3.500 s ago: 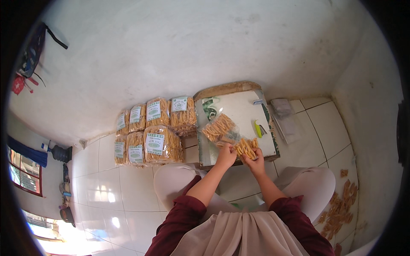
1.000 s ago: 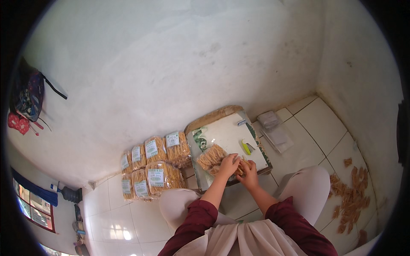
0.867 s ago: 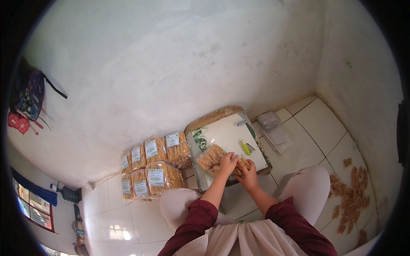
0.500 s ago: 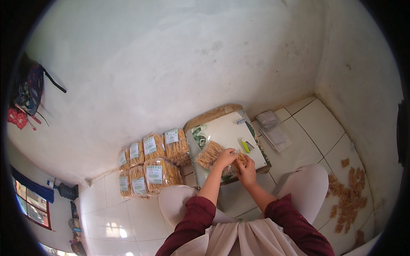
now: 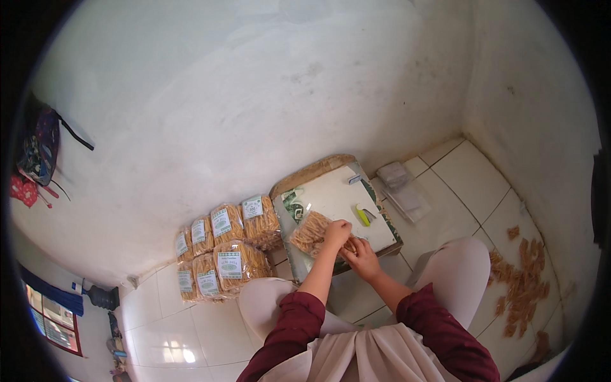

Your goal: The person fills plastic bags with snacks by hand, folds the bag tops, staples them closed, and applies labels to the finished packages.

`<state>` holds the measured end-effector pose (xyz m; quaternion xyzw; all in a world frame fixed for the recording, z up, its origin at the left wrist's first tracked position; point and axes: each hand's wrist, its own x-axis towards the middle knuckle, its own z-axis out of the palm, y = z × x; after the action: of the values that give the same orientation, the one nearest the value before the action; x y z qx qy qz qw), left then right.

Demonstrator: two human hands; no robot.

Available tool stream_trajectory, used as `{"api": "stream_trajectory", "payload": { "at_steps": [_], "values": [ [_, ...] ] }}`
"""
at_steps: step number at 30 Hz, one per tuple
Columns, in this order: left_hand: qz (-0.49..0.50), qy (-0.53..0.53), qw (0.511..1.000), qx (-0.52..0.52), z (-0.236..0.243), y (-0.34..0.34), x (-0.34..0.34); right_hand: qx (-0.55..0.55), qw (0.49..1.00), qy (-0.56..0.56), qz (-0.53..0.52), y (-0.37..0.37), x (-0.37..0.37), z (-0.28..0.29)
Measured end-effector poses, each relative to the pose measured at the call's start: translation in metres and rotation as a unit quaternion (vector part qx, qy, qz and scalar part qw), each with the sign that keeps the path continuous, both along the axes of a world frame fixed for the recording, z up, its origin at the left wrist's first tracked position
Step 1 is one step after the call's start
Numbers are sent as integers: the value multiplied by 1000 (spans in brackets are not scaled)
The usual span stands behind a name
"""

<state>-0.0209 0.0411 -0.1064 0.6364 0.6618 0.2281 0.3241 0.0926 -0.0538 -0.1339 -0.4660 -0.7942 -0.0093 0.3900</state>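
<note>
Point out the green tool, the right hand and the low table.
Green tool (image 5: 363, 216): head view, on its green body.
Right hand (image 5: 362, 260): head view, on its back.
Low table (image 5: 329, 196): head view, on its bare white top.

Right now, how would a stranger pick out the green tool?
Find the low white-topped table, right of the labelled snack packs. On its right half, beyond the right hand, lies the green tool. Its vivid lime part sets it apart from the small blue-grey item farther back.
</note>
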Motion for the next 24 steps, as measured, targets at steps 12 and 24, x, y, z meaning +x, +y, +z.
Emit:
{"api": "stream_trajectory", "payload": {
  "at_steps": [12, 24],
  "values": [
    [-132, 103, 986, -5, 12, -18, 12, -88, 989, 65, 103, 17, 4, -18],
    [-33, 134, 986, 96, 17, -52, -3, -251, 950, 173, 62, 15, -3, -31]
  ]
}}
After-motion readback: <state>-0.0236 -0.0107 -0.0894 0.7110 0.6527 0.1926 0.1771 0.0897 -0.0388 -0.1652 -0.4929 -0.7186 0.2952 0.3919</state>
